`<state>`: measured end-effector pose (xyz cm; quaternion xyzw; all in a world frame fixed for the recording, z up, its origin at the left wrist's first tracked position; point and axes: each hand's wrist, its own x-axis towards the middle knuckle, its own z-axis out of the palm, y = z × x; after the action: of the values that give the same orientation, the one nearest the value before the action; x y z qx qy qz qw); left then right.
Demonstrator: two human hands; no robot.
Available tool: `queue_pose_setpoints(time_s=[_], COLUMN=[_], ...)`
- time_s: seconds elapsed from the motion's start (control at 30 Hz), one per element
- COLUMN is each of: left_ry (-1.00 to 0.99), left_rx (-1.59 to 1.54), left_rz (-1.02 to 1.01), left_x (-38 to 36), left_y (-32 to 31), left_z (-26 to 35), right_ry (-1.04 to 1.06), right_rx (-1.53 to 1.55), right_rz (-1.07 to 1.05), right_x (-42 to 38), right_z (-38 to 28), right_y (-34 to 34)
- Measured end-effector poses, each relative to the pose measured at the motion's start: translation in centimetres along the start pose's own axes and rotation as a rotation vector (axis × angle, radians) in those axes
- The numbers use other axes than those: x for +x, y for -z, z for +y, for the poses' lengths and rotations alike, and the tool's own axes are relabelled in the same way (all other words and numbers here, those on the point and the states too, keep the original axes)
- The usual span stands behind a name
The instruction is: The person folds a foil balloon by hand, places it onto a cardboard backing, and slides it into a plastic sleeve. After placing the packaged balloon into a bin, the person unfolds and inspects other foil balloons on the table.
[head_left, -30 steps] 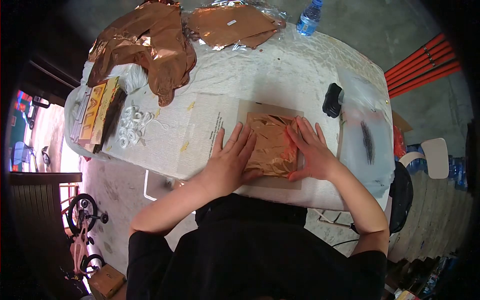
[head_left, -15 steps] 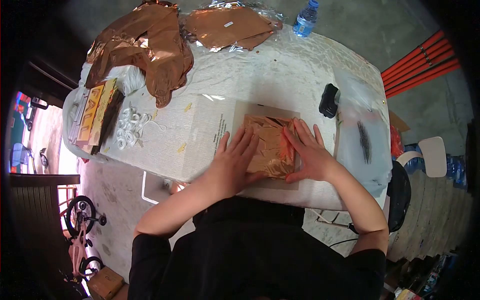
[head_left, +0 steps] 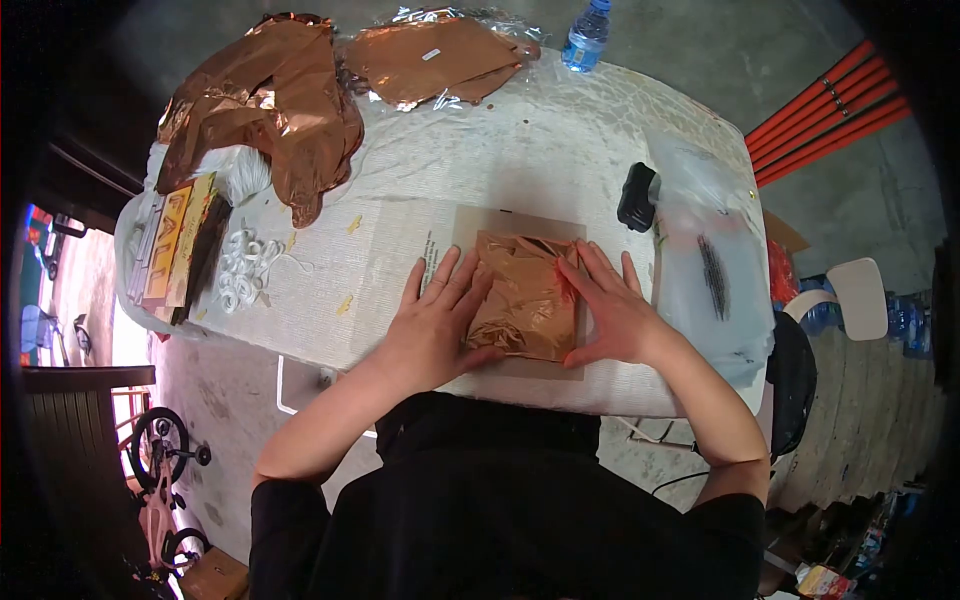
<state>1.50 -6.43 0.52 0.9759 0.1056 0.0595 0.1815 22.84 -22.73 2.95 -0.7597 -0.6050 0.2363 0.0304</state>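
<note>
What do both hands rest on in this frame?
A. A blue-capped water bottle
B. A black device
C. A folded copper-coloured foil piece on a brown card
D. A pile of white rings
C: the left hand and right hand lie flat on either side of the folded copper foil, which sits on a brown card; the water bottle stands at the table's far edge, untouched.
</note>
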Motion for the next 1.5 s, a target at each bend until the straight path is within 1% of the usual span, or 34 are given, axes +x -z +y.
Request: queue_pose_setpoints(time_s=[0.27, 0.33, 0.43, 0.53, 0.63, 0.7, 0.8, 1.0, 1.23, 1.3, 1.37, 1.5], left_ry=[-0.026, -0.031, -0.044, -0.053, -0.109, -0.127, -0.152, -0.185, -0.186, -0.185, -0.189, -0.256], left_rx=[-0.041, -0.055, -0.061, -0.046, 0.0, 0.024, 0.033, 0.086, 0.084, 0.015, -0.012, -0.014], left_rz=[-0.013, -0.016, -0.022, -0.041, -0.021, -0.06, -0.019, -0.008, -0.009, 0.022, 0.046, 0.098], left_x=[1.3, 1.5, 1.6, 1.7, 2.0, 2.3, 2.4, 2.4, 2.6, 2.5, 2.3, 2.2], left_y=[0.0, -0.1, -0.1, 0.0, -0.5, -0.9, -1.5, -1.5, -1.4, -1.3, -1.1, -0.3], left_z=[-0.6, -0.8, -0.9, -0.7, -0.7, -0.5, -0.6, -1.0, -0.9, -1.0, -1.2, -1.9], right_ry=[-0.018, -0.001, 0.019, 0.036, 0.052, 0.059, 0.08, 0.067, 0.125, 0.144, 0.145, 0.1], right_rx=[0.054, 0.02, -0.009, -0.006, -0.008, -0.016, -0.03, -0.054, -0.053, -0.051, -0.15, -0.048], right_rz=[-0.021, 0.029, 0.038, 0.026, 0.048, 0.053, 0.062, 0.075, 0.132, 0.154, 0.209, 0.186], right_x=[-0.6, -0.9, -0.9, -0.9, -0.7, -0.6, 0.0, 1.2, 3.1, 4.0, 4.7, 4.0], right_z=[0.8, 1.1, 1.3, 1.3, 1.2, 1.0, 0.7, -0.4, -2.1, -2.3, -2.2, -3.2], right_y=[0.5, 0.0, -0.4, -0.4, -0.7, -1.0, -1.4, -2.2, -2.9, -3.8, -4.8, -3.4])
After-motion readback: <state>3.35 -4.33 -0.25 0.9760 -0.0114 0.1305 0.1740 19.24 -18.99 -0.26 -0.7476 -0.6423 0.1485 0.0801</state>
